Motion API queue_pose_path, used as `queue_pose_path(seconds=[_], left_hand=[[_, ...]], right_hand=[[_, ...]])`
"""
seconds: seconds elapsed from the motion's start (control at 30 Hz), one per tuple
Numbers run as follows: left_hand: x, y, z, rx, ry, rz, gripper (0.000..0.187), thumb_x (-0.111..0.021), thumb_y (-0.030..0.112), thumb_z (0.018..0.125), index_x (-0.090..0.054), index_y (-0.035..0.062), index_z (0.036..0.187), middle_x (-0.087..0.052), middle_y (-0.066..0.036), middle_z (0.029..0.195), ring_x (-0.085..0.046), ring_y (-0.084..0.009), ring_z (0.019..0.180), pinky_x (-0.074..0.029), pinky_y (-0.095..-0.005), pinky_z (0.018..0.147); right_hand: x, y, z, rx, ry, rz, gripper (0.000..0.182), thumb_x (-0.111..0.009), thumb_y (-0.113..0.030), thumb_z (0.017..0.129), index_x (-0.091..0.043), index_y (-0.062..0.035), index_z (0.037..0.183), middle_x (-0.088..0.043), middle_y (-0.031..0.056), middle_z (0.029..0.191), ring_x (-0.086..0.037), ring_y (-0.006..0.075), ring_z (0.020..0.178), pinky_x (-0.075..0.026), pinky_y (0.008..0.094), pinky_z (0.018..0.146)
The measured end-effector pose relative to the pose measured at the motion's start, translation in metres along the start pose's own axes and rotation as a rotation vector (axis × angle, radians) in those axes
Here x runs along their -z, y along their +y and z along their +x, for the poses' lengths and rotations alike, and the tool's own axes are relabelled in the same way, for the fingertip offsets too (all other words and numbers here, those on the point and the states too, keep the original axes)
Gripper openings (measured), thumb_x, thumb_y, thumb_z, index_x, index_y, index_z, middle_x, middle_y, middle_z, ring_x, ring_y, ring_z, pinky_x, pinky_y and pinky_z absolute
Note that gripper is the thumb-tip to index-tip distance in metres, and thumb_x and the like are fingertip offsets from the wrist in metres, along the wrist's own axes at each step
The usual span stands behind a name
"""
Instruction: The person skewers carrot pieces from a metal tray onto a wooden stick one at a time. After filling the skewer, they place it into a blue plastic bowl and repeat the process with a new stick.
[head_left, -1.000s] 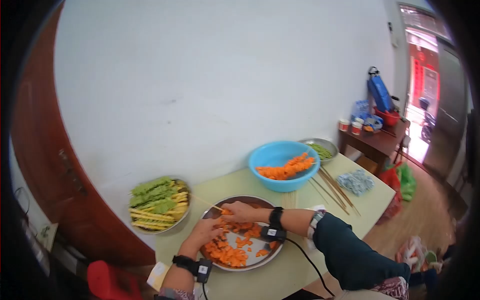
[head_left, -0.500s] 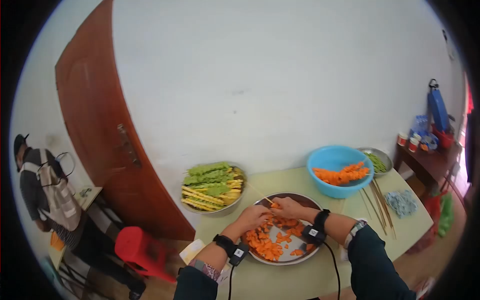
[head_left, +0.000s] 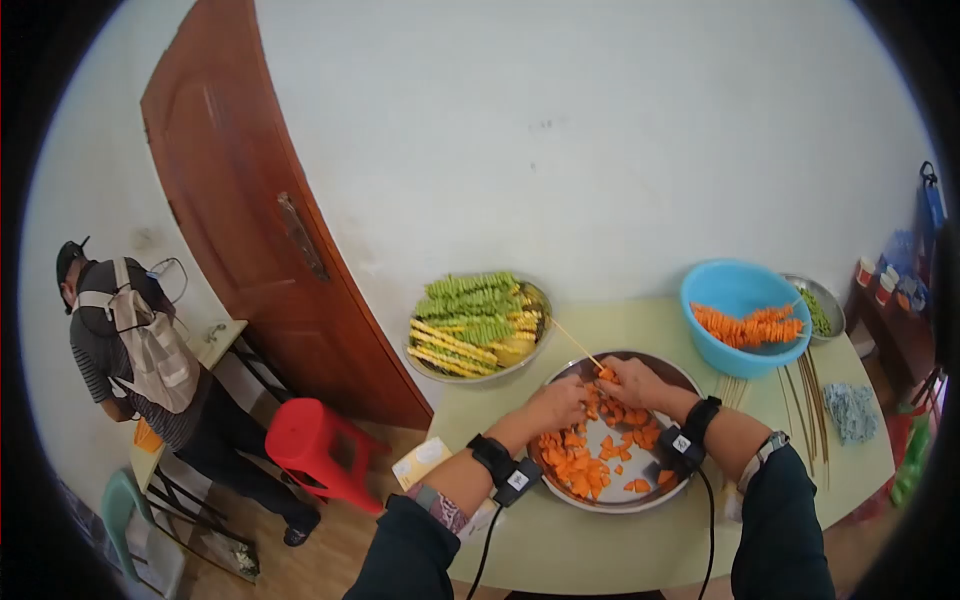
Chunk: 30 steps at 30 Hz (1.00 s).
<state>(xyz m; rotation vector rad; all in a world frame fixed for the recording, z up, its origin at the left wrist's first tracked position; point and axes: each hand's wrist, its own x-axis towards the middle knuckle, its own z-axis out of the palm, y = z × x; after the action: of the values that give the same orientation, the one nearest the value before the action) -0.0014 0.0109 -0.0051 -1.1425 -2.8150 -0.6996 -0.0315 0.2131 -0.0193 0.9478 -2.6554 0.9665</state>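
the right hand (head_left: 632, 382) pinches a thin wooden skewer (head_left: 577, 345) with a carrot piece at its base; the left hand (head_left: 557, 403) closes its fingers on carrot pieces (head_left: 580, 468) in the metal tray (head_left: 640, 500); finished carrot skewers (head_left: 752, 325) fill the blue bowl (head_left: 725, 290); bare sticks (head_left: 800, 395) lie beside it, so plenty seems left.

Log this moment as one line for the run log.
right hand: holds skewer | left hand: on carrot pieces | metal tray | table
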Motion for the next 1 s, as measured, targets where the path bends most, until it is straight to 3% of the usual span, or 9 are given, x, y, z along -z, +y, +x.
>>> queue_pose_path(seconds=[0.2, 0.23, 0.27, 0.33, 0.43, 0.47, 0.53, 0.57, 1.0], left_hand=[[-0.006, -0.010, 0.007, -0.170, 0.026, 0.016, 0.018, -0.062, 0.013, 0.068, -0.061, 0.0045, 0.085, -0.055, -0.015, 0.088, -0.054, -0.0312, 0.084, -0.045, -0.0383, 0.073], [0.005, -0.010, 0.012, -0.207, 0.082, -0.009, 0.018, -0.062, 0.012, 0.068, -0.061, 0.0046, 0.084, -0.055, -0.015, 0.086, -0.054, -0.0312, 0.083, -0.045, -0.0378, 0.072], [-0.002, -0.006, 0.006, -0.225, 0.075, -0.068, 0.017, -0.063, 0.012, 0.068, -0.061, 0.0047, 0.084, -0.055, -0.015, 0.084, -0.054, -0.0313, 0.082, -0.045, -0.0373, 0.071], [0.000, -0.008, 0.005, -0.248, 0.071, 0.032, 0.019, -0.064, 0.010, 0.068, -0.061, 0.0033, 0.085, -0.054, -0.014, 0.079, -0.055, -0.0292, 0.075, -0.046, -0.0353, 0.067], [-0.002, -0.013, 0.005, -0.163, 0.008, 0.000, 0.021, -0.063, 0.006, 0.069, -0.061, 0.0015, 0.089, -0.055, -0.012, 0.079, -0.056, -0.0243, 0.068, -0.046, -0.0321, 0.063], [0.003, -0.007, 0.005, -0.153, -0.008, -0.008, 0.022, -0.063, 0.005, 0.069, -0.061, 0.0009, 0.091, -0.055, -0.011, 0.080, -0.056, -0.0228, 0.066, -0.046, -0.0311, 0.063], [0.007, 0.000, 0.005, -0.092, -0.059, 0.041, 0.022, -0.063, 0.004, 0.069, -0.060, -0.0001, 0.091, -0.055, -0.011, 0.082, -0.056, -0.0221, 0.067, -0.046, -0.0301, 0.062], [0.006, 0.002, 0.005, -0.099, -0.078, 0.015, 0.022, -0.063, 0.004, 0.069, -0.060, -0.0001, 0.091, -0.055, -0.011, 0.082, -0.056, -0.0221, 0.067, -0.046, -0.0301, 0.062], [0.003, -0.007, 0.008, -0.005, -0.060, -0.133, 0.021, -0.066, 0.006, 0.070, -0.062, 0.0002, 0.090, -0.053, -0.009, 0.073, -0.054, -0.0200, 0.062, -0.045, -0.0291, 0.059]], right_hand=[[0.004, -0.001, -0.003, 0.010, -0.045, -0.006, 0.032, -0.056, -0.030, 0.079, -0.050, -0.0034, 0.096, -0.058, 0.0232, 0.072, -0.056, 0.0414, 0.071, -0.045, 0.0462, 0.065], [-0.012, 0.018, 0.002, 0.238, 0.175, -0.046, 0.032, -0.056, -0.030, 0.078, -0.050, -0.0023, 0.094, -0.058, 0.0240, 0.074, -0.056, 0.0417, 0.072, -0.045, 0.0464, 0.065], [0.000, 0.003, -0.004, 0.083, 0.014, -0.003, 0.032, -0.056, -0.029, 0.078, -0.049, -0.0015, 0.093, -0.058, 0.0244, 0.075, -0.056, 0.0420, 0.073, -0.045, 0.0466, 0.065], [-0.009, 0.014, -0.002, 0.076, 0.020, -0.041, 0.032, -0.055, -0.029, 0.078, -0.051, -0.0010, 0.095, -0.058, 0.0238, 0.076, -0.056, 0.0419, 0.072, -0.045, 0.0477, 0.065], [-0.002, 0.001, -0.004, 0.020, 0.025, -0.065, 0.031, -0.055, -0.028, 0.077, -0.054, -0.0029, 0.095, -0.060, 0.0219, 0.078, -0.057, 0.0400, 0.074, -0.045, 0.0468, 0.067], [-0.010, 0.011, -0.004, 0.150, 0.134, -0.081, 0.028, -0.055, -0.027, 0.078, -0.054, -0.0019, 0.091, -0.059, 0.0198, 0.072, -0.059, 0.0366, 0.069, -0.046, 0.0444, 0.064], [-0.001, -0.001, -0.006, 0.005, 0.029, 0.027, 0.027, -0.055, -0.028, 0.081, -0.054, -0.0011, 0.084, -0.058, 0.0150, 0.064, -0.059, 0.0250, 0.051, -0.047, 0.0361, 0.051], [-0.005, 0.006, -0.003, 0.073, 0.066, -0.032, 0.027, -0.054, -0.028, 0.081, -0.053, -0.0009, 0.085, -0.058, 0.0145, 0.063, -0.058, 0.0218, 0.047, -0.047, 0.0339, 0.047], [0.008, -0.003, -0.002, -0.226, -0.169, 0.249, 0.026, -0.054, -0.023, 0.080, -0.057, 0.0027, 0.086, -0.061, 0.0098, 0.064, -0.060, 0.0181, 0.050, -0.050, 0.0304, 0.051]])
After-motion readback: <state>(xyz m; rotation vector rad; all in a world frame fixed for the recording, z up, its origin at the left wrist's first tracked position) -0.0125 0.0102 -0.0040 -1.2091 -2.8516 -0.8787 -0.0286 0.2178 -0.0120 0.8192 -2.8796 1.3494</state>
